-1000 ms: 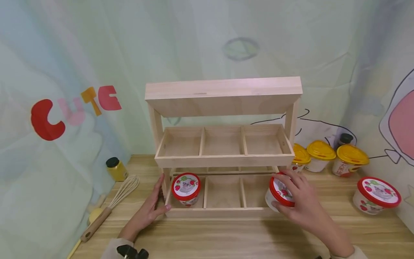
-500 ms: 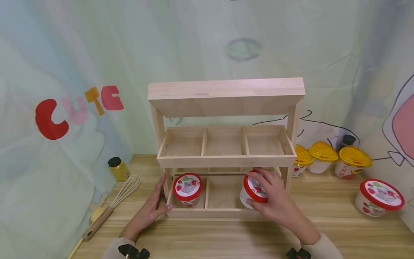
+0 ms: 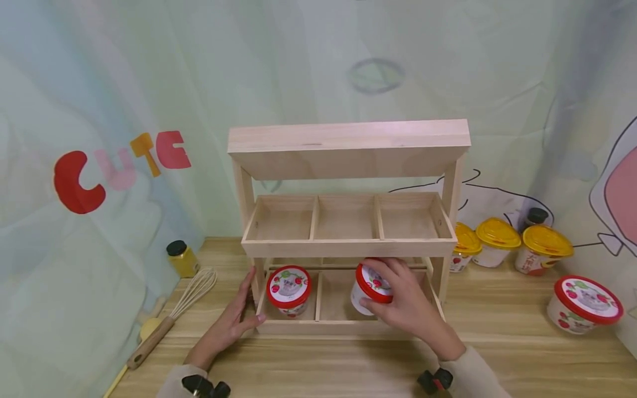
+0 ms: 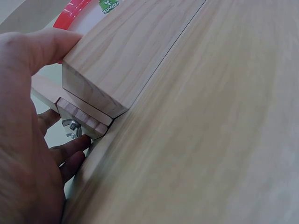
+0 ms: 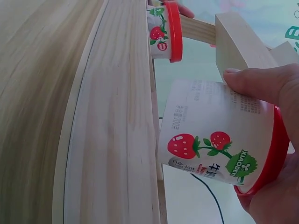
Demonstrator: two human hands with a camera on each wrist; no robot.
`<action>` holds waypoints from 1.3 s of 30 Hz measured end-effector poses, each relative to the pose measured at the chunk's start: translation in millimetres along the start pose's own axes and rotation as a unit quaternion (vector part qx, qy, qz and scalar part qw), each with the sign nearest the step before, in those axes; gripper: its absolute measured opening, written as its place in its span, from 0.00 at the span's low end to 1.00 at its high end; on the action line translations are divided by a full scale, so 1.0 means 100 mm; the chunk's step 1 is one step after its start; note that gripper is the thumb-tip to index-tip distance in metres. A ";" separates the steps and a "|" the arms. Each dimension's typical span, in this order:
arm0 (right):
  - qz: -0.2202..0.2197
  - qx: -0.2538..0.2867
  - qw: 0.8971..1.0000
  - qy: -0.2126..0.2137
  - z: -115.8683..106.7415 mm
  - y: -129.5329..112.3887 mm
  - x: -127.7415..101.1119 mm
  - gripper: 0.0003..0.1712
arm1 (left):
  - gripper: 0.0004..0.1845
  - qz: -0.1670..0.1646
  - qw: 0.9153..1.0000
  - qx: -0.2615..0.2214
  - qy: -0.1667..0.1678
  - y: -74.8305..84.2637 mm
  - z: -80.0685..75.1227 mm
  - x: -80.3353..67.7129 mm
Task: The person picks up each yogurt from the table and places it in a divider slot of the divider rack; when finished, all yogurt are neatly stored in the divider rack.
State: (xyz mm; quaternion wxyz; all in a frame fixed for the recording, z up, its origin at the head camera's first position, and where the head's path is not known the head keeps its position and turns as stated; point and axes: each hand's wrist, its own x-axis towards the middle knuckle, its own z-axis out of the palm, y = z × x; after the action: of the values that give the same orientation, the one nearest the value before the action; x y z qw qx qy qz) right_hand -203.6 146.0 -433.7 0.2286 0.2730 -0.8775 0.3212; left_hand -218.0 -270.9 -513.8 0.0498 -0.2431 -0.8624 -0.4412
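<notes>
- Red-lidded cup (image 3: 368, 290): in the head view it is tilted over the lower tray (image 3: 343, 328) of the wooden rack (image 3: 348, 249), below the frame's centre. The right hand (image 3: 405, 301) has its grip clamped on it.
- Head view, lower left: the left hand (image 3: 233, 321) has its grip apart, thumb and fingers spread about the rack's left front corner. A second cup (image 3: 288, 287) stands in the left compartment.
- Head view, right side: a third cup (image 3: 584, 305) stands on the desk (image 3: 348, 367), near yellow-lidded tubs (image 3: 497, 241). At left are a whisk (image 3: 174, 318) and a jar (image 3: 182, 261).
- Left wrist view, left side: the thumb touches the tray's front corner; fingers lie near wing nuts (image 4: 73, 125).
- Right wrist view, lower right: the thumb presses the held cup's side, above printed strawberries. Whether its base touches the tray, I cannot tell.
</notes>
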 end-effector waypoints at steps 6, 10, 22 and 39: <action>-0.001 0.005 1.000 -0.009 0.11 -0.06 0.08 0.43 | 0.59 -0.003 1.000 0.001 0.000 -0.01 0.00 0.01; 0.008 0.014 0.999 -0.033 0.25 -0.08 0.11 0.42 | 0.58 -0.008 1.000 0.001 -0.001 -0.01 0.01 0.02; -0.003 0.000 0.998 -0.069 0.61 -0.08 0.09 0.44 | 0.58 0.004 1.000 -0.005 -0.003 0.00 0.03 0.04; -0.059 -0.019 0.998 0.012 0.03 0.19 -0.41 0.50 | 0.59 -0.002 1.000 0.001 0.000 -0.02 0.00 0.01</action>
State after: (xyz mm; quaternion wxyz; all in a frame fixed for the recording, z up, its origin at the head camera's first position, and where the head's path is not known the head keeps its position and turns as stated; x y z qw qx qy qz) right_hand -185.3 170.0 -467.7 0.2630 0.3158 -0.8631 0.2937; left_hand -219.8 -271.4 -515.5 0.0487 -0.2415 -0.8634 -0.4403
